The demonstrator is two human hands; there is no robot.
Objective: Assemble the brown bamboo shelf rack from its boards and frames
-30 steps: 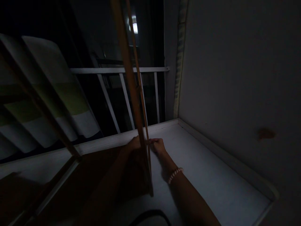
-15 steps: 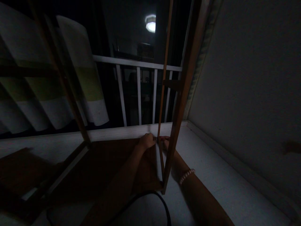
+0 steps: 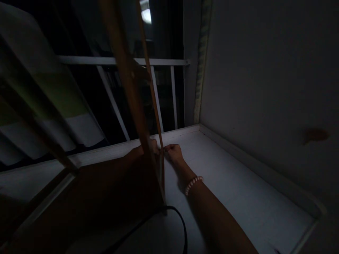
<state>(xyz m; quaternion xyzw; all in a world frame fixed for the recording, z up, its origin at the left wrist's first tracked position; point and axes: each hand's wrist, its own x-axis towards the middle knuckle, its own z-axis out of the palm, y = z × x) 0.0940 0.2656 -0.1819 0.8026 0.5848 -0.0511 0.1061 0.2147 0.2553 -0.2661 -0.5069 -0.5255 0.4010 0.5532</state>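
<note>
Head view shows the bare left hand (image 3: 154, 145) and bare right hand (image 3: 174, 152) on opposite sides of a slim brown wooden post (image 3: 154, 95), near its low end, probably so both reach one spot. It rises beyond a thicker brown wooden post (image 3: 129, 81). The right fingers bend inward; darkness hides whether either hand's fingers pinch anything.
</note>
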